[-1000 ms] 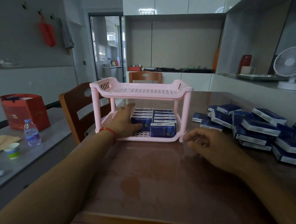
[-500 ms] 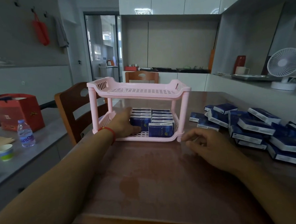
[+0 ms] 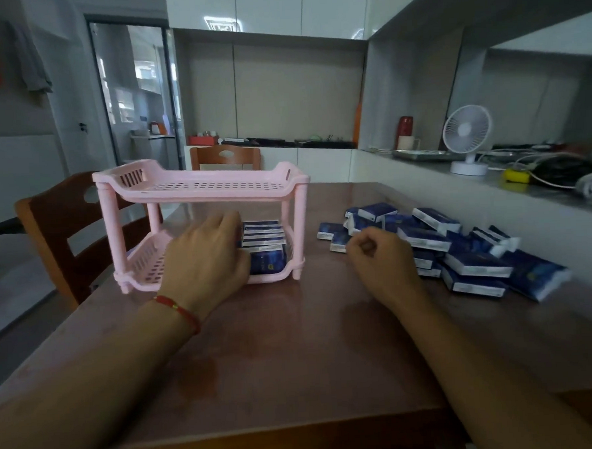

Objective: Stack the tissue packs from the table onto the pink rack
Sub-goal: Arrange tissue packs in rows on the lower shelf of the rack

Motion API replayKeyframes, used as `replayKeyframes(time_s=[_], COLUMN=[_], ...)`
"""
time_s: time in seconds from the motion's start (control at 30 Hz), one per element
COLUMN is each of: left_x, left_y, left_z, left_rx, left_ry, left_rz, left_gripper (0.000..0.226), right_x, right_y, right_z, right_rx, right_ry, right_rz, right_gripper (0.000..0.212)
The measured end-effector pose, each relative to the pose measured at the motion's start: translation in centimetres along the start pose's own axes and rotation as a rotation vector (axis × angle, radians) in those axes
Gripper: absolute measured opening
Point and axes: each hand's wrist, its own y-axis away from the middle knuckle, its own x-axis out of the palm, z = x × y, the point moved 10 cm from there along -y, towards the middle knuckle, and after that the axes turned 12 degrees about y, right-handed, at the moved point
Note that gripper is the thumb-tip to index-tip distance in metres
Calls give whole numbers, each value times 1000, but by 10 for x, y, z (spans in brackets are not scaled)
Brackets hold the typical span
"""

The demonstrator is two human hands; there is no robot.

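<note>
A pink two-shelf rack (image 3: 200,186) stands on the brown table (image 3: 277,345). Its top shelf is bare. On the lower shelf sit blue tissue packs (image 3: 264,236) in stacks. My left hand (image 3: 204,260) reaches into the lower shelf and rests against the left stack, hiding most of it; a red cord is on the wrist. My right hand (image 3: 382,261) hovers just over the table at the near edge of a loose pile of several blue tissue packs (image 3: 460,250), fingers loosely curled and holding nothing.
A wooden chair (image 3: 58,230) stands left of the table and another chair (image 3: 226,157) behind the rack. Right of the pile rises a grey ledge with a white fan (image 3: 467,143), cables and a yellow object (image 3: 516,175).
My left hand has slid rightward across the front of the left stack. My right hand has moved right from the rack's corner toward the pile and curled its fingers.
</note>
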Motion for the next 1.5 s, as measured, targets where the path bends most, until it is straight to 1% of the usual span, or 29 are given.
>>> replayKeyframes(time_s=[0.07, 0.13, 0.2, 0.23, 0.3, 0.37, 0.43, 0.5, 0.6, 0.63, 0.67, 0.7, 0.77, 0.8, 0.83, 0.93, 1.0, 1.07, 1.1, 1.13, 1.17, 1.23, 1.3, 1.33, 1.37, 1.4, 1.43, 1.47, 1.5], left_x=[7, 15, 24, 30, 51, 73, 90, 99, 101, 101, 100, 100, 102, 103, 105, 109, 108, 106, 104, 104, 105, 108, 112, 111, 110, 108, 105, 103, 100], left_y=[6, 6, 5, 4, 4, 8, 10, 11, 13, 13, 14, 14, 13, 13, 13, 14, 15, 16, 15, 15, 15, 16, 17, 18, 18, 18, 18, 18, 18], left_z=[-19, -36, -57, -68, -88, -101, -105, -104, -97, -95, -93, -92, -89, -88, -86, -83, -85, -90, -90, -87, -82, -70, -63, -62, -62, -62, -63, -63, -63], left_rx=[69, 76, 93, 87, 57, 38, 35, 33, 12, 1, -12, -27, -61, -77, -95, -160, -162, -116, -99, -104, -130, -200, -244, -252, -253, -251, -247, -241, -239], left_ry=[166, 433, 658, 734, 815, 817, 822, 825, 848, 864, 883, 907, 944, 958, 979, 1088, 1135, 1104, 1080, 1055, 1035, 1004, 980, 966, 954, 945, 934, 919, 908], left_rz=[45, 109, 176, 215, 311, 366, 367, 367, 349, 347, 350, 351, 347, 344, 342, 353, 380, 406, 404, 390, 370, 350, 361, 362, 351, 340, 329, 319, 308], left_gripper=[15, 10, 16, 18, 18, 21, 24, 27, 29, 29, 29, 30, 31, 32, 34, 44, 54, 49, 44, 39, 36, 33, 33, 32, 32, 33, 34, 36, 37], right_x=[-15, -36, -57, -61, -55, -43, -38, -44, -60, -67, -73, -77, -70, -62, -54, -34, -20, -5, -2, -4, -12, -44, -83, -96, -99, -94, -81, -66, -50], right_y=[-3, -11, -24, -32, -40, -34, -25, -22, -25, -24, -21, -19, -13, -10, -6, 7, 17, 29, 32, 29, 23, 8, 1, 0, -2, -5, -7, -6, -4], right_z=[-7, -13, -23, -31, -56, -79, -89, -87, -81, -78, -74, -70, -59, -51, -43, -18, -10, -3, -1, -3, -7, -28, -54, -63, -68, -67, -62, -56, -50], right_rx=[46, 65, 66, 62, 65, 66, 39, 6, -60, -79, -89, -82, -38, -22, -35, -150, -188, -213, -224, -223, -208, -121, -34, -11, -14, -49, -111, -177, -227], right_ry=[50, 98, 216, 361, 661, 765, 723, 638, 626, 581, 449, 242, -216, -346, -397, -310, -247, -242, -236, -216, -189, -137, -49, 43, 144, 222, 275, 330, 403], right_rz=[-76, -151, -177, -136, 45, 187, 156, 48, -88, -139, -168, -156, -31, 46, 117, 277, 391, 520, 532, 482, 378, 92, -199, -281, -297, -255, -172, -74, 23], right_gripper=[9, 7, 13, 20, 38, 50, 51, 43, 32, 30, 28, 25, 20, 18, 19, 23, 22, 22, 20, 22, 25, 28, 24, 21, 17, 12, 10, 14, 24])
